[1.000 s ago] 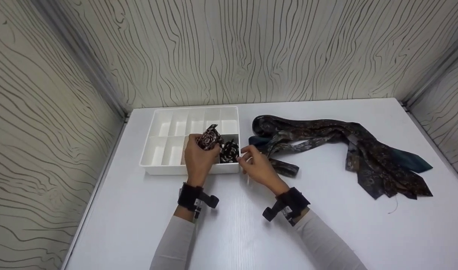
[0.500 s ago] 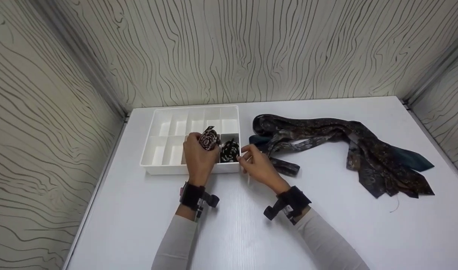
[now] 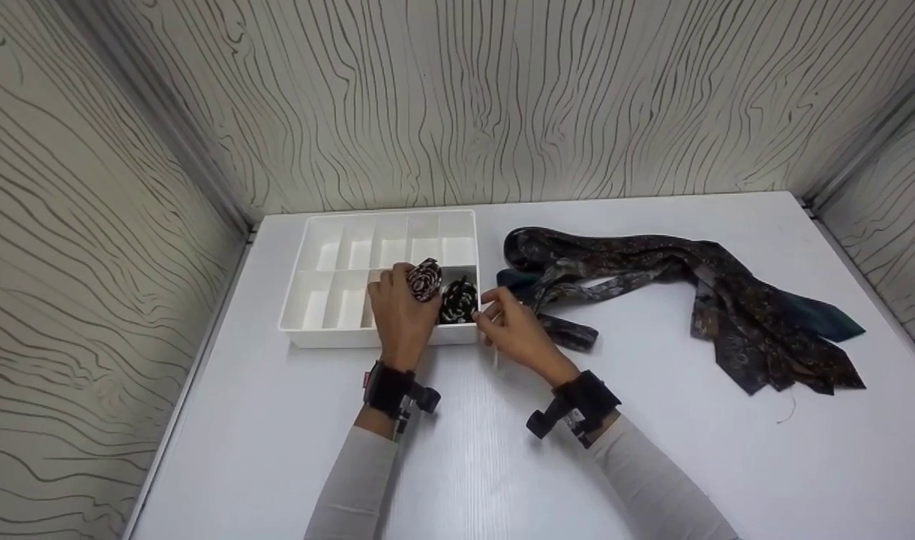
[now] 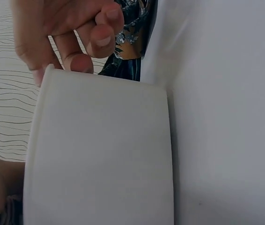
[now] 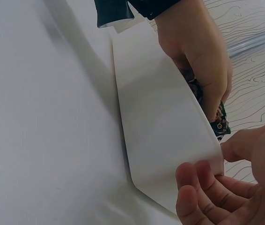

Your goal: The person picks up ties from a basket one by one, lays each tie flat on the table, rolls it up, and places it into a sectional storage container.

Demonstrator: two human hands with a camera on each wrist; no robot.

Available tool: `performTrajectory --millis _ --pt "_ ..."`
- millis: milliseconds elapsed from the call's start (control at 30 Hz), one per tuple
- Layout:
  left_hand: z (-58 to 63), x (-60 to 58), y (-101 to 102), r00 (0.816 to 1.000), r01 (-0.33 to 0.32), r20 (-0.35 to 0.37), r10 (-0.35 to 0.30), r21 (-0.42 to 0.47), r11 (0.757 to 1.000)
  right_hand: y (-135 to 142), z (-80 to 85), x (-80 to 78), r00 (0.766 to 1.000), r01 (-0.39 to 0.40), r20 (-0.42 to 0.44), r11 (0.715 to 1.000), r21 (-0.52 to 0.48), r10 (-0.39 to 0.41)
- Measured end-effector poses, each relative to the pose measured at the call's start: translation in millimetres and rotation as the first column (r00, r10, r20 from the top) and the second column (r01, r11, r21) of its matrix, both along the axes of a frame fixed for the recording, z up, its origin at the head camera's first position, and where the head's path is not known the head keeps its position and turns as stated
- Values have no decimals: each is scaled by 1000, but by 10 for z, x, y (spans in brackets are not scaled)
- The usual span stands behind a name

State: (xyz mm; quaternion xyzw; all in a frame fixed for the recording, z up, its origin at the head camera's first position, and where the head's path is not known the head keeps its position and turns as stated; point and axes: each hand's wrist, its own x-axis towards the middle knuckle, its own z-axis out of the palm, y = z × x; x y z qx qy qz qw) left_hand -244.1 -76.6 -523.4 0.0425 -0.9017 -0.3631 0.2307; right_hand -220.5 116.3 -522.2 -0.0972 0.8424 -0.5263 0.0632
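My left hand [image 3: 403,315] grips a rolled-up necktie [image 3: 425,280], dark with a red and white spiral, in the front row of a white divided box [image 3: 386,339]. The lower part of that roll is hidden by the hand and the box. In the compartment to its right, at the front right corner, sits another rolled necktie [image 3: 458,301], black with pale flecks. My right hand [image 3: 519,334] pinches the box at this corner. The right wrist view shows its thumb at the rim and its fingertips [image 5: 187,174] against the outer wall.
Several unrolled dark patterned neckties [image 3: 652,259] lie in a heap right of the box, with a teal end [image 3: 817,319] sticking out. A loose thread [image 3: 787,411] lies near them. Wood-grain patterned panels [image 3: 457,105] wall in the white table [image 3: 457,465] behind and at the sides.
My left hand has turned slightly and brought the rolled necktie a little lower, toward its compartment. My right hand stays at the box corner, and the heap of neckties lies as before.
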Motion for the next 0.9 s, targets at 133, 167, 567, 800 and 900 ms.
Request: performTrajectory --millis 133,167,567,800,900 --pt "9 28 -38 999 50 -1 -50 10 999 6 -15 5 1000 -12 -16 1000 -8 11" --pt "16 37 -50 998 59 3 -59 16 998 8 -19 6 1000 -14 -18 1000 -10 14" --pt "93 51 -33 994 79 68 -83 65 995 13 -8 -1 1000 -11 -1 999 -30 11" --pt "117 69 -33 996 72 60 -73 13 997 15 -13 -8 1000 -26 16 999 -30 26" --pt "130 71 -63 996 85 42 -85 -13 996 22 -11 -10 999 -22 26 999 -33 23"
